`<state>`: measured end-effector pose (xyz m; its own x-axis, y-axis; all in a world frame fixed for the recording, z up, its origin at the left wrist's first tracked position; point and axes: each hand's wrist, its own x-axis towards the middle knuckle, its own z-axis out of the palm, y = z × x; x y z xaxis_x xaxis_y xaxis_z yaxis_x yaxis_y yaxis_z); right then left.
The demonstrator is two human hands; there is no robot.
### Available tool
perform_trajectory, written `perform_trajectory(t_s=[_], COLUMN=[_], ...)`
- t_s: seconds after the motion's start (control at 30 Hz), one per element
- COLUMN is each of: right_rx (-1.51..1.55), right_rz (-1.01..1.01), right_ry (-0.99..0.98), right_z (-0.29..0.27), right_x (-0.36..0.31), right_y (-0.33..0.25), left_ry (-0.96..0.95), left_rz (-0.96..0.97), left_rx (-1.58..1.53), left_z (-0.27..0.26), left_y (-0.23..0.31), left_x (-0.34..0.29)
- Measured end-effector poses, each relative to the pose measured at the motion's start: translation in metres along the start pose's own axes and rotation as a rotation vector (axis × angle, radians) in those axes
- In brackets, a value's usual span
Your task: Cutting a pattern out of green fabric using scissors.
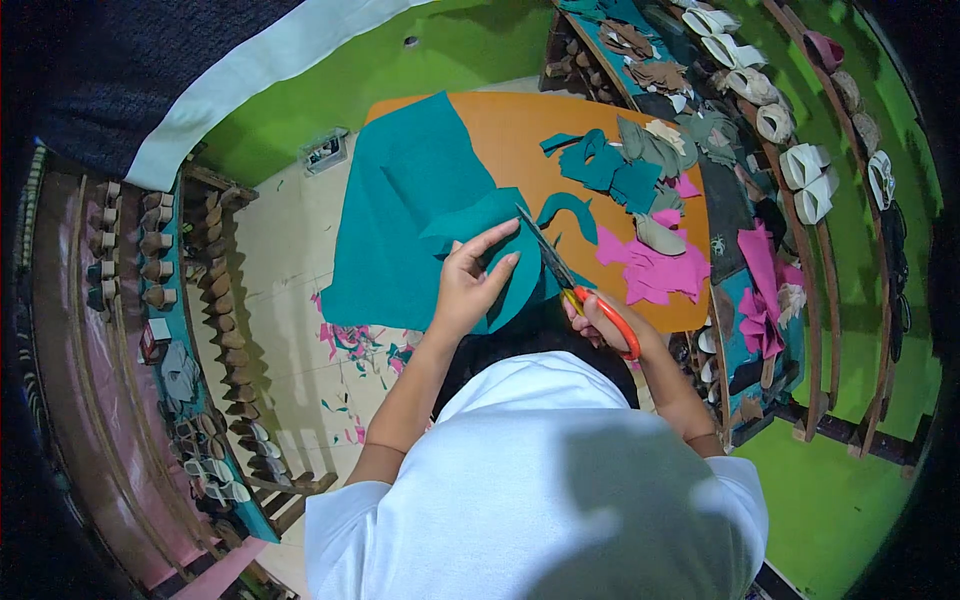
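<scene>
A large teal sheet of fabric-like material point(390, 230) lies over the left part of the orange table, its near edge hanging toward me. My left hand point(470, 283) holds the sheet near a curved cut part, with the index finger and thumb stretched along its surface; the other fingers are partly hidden. In my right hand point(603, 322) is a pair of scissors point(548, 250) with red-orange and yellow handles. Their blades point up and left, the tips beside the sheet's edge close to my left index finger. A curved teal offcut point(572, 212) rests just right of the blades.
Teal, grey and pink pieces point(655, 265) cover the right of the orange table point(510, 125). Scraps point(352, 340) litter the tiled floor at left. Shoe racks point(228, 330) line the left side; shelves with sandals point(805, 180) stand along the green right wall. A clear box point(324, 152) sits beyond the table.
</scene>
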<state>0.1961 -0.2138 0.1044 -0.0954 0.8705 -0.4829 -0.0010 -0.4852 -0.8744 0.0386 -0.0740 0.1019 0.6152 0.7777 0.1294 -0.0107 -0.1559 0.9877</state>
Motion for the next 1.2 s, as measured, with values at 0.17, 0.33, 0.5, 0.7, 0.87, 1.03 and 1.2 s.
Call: perform_trajectory(t_s=[0.17,0.33,0.5,0.7,0.87,1.03,1.2], right_rx=[-0.01,-0.037,0.091,0.105,0.085,0.033,-0.01], right_rz=[-0.021,-0.061,-0.045,-0.11,-0.09,-0.116,-0.117], right_ry=[0.058,0.039,-0.029,-0.006,0.009,0.042,0.042], right_z=[0.0,0.002,0.001,0.002,0.006,0.003,0.003], right_x=[-0.001,-0.001,-0.001,0.0,-0.004,-0.001,-0.002], right_y=[0.001,0.0,0.007,0.005,-0.006,0.007,0.005], left_ry=[0.104,0.096,0.051,0.043,0.055,0.052,0.024], left_rz=[-0.101,0.028,0.061,0.07,0.047,0.065,0.026], left_rx=[-0.11,-0.103,-0.014,0.045,0.054,0.051,0.09], left_z=[0.004,0.007,0.002,0.003,0.004,0.003,0.001], left_y=[0.008,0.005,0.004,0.006,0.004,0.009,0.013], left_x=[-0.003,-0.002,-0.003,-0.005,-0.005,-0.005,-0.007])
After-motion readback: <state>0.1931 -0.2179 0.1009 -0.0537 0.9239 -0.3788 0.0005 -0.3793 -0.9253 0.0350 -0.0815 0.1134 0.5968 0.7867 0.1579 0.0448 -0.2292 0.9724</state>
